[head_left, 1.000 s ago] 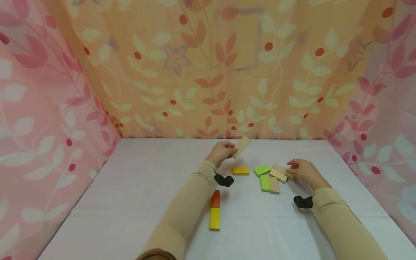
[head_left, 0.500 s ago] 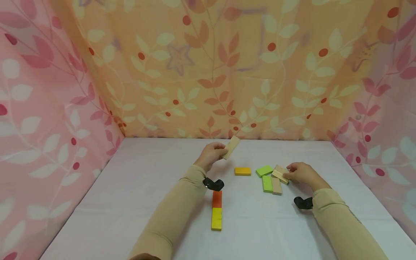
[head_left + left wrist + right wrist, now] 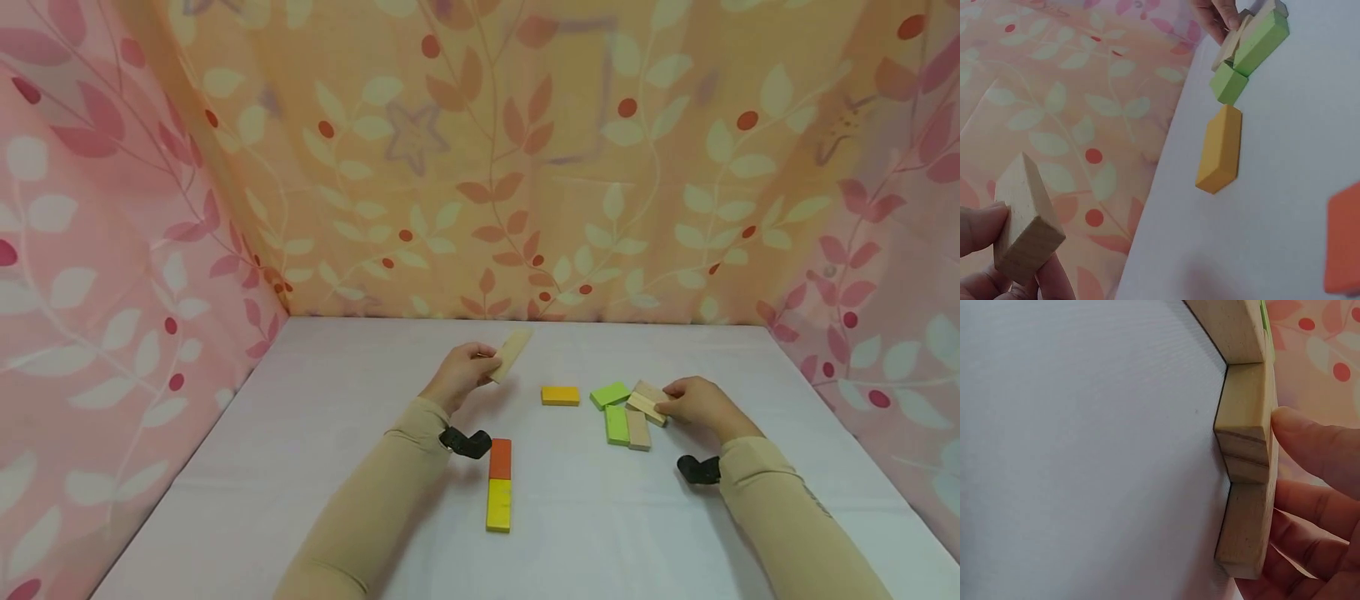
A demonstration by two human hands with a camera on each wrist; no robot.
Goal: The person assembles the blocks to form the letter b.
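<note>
Pinching a plain wooden block (image 3: 513, 354) between thumb and fingers, a person's left hand (image 3: 459, 372) holds it tilted above a white table (image 3: 337, 375) in the head view. The right hand (image 3: 703, 407) reaches down to a cluster of three other plain wooden blocks (image 3: 638, 431) and two green blocks (image 3: 617, 425). An amber block (image 3: 560, 396) lies just left of the cluster; nearer the person, an orange block (image 3: 500, 459) and a yellow block (image 3: 498, 505) lie end to end. Leaf-patterned fabric (image 3: 345, 208) hangs behind.

In the left wrist view, the pinched block is well apart from the amber block, with the orange block partly visible at the edge.

In the right wrist view, the thumb (image 3: 1307, 440) touches the middle of the three plain blocks, and the other fingers are against the lowest; whether they grip it cannot be told.
</note>
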